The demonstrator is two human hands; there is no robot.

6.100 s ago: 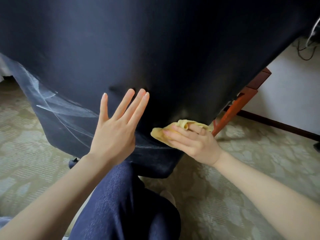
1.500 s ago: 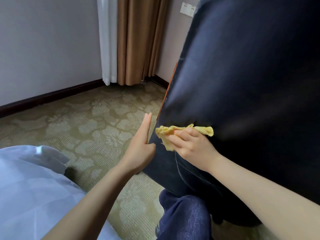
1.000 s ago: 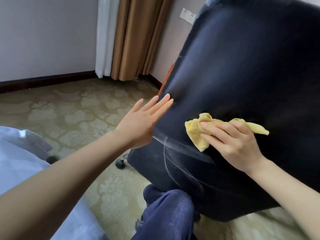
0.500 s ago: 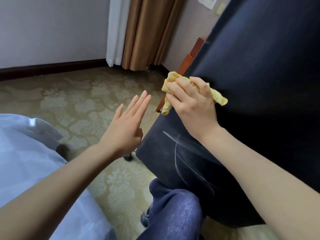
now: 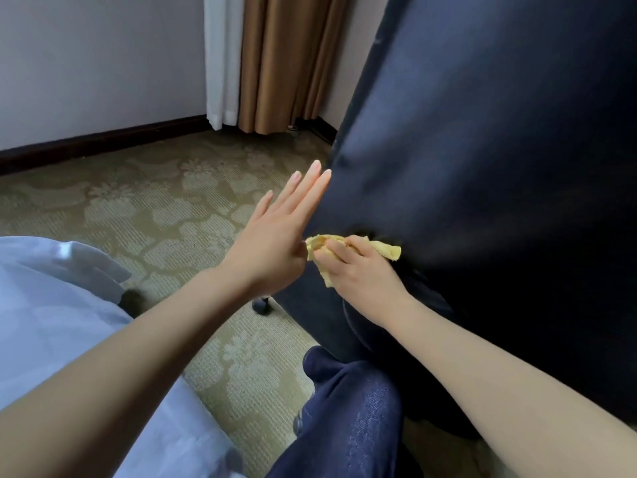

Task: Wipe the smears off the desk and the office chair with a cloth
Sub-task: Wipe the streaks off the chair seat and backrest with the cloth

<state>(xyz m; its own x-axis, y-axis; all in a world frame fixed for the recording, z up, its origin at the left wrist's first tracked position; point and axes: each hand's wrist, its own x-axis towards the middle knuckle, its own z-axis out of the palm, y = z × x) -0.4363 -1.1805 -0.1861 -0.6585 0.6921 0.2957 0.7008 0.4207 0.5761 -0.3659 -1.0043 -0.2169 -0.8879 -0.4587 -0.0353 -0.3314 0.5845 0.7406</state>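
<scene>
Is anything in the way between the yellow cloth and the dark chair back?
Nothing visible does. The right hand grips the yellow cloth, which lies directly against the chair back. The left hand, flat and open, sits at the chair's edge beside the cloth, not between cloth and fabric.

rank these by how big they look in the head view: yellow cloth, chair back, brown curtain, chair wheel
1. chair back, nearest the camera
2. brown curtain, farther off, so real size unsure
3. yellow cloth, partly under the right hand
4. chair wheel, partly hidden
</scene>
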